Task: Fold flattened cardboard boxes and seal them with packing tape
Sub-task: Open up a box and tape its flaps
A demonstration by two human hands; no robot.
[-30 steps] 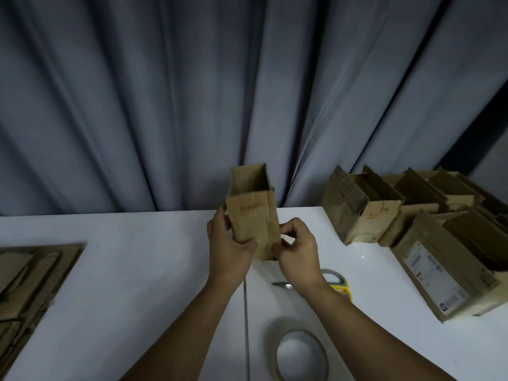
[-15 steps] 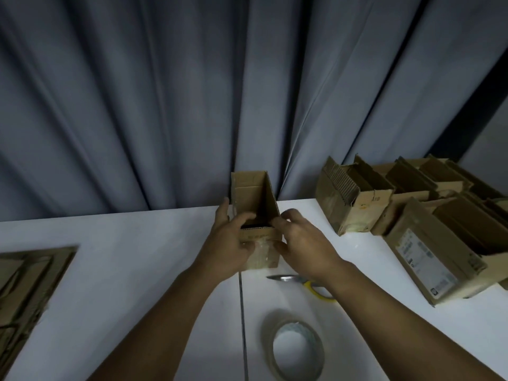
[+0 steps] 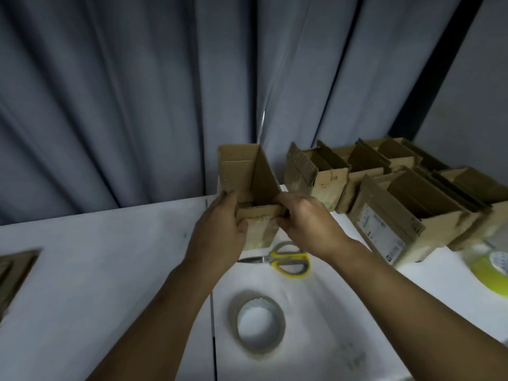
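Note:
A small brown cardboard box (image 3: pixel 248 174) stands upright on the white table (image 3: pixel 96 270), its top open and its flaps raised. My left hand (image 3: pixel 220 229) grips its left side and my right hand (image 3: pixel 308 224) grips its right side, thumbs on the near wall. A roll of clear packing tape (image 3: pixel 259 321) lies flat on the table below my hands. Yellow-handled scissors (image 3: pixel 286 261) lie just under my right wrist.
Several folded open boxes (image 3: pixel 390 210) crowd the right back of the table. A yellow-green tape roll (image 3: pixel 489 268) sits at the right edge. Flattened cardboard (image 3: pixel 13 273) lies at the left edge. Grey curtains (image 3: pixel 137 92) hang behind the table.
The box has gone from held up in the air to standing on the table with its open top towards me. Both hands stayed on its sides.

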